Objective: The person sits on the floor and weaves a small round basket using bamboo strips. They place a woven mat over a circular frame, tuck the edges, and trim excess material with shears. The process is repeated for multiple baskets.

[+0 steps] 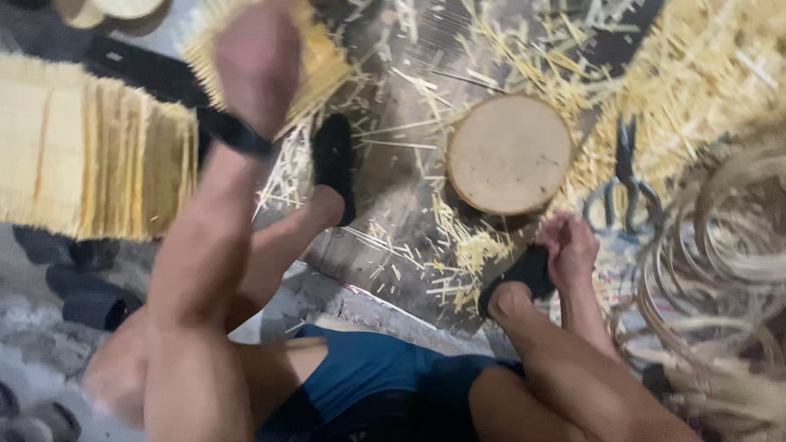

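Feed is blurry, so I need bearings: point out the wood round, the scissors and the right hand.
wood round (508, 154), head view, middle of its flat cut face.
scissors (626, 176), head view, near the pivot above the handle loops.
right hand (571, 248), head view, back of the hand by the dark slipper.

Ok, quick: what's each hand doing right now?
Left hand: blurred, reaching onto the bundle of sticks; grip cannot be told.
Right hand: closed by the black slipper.
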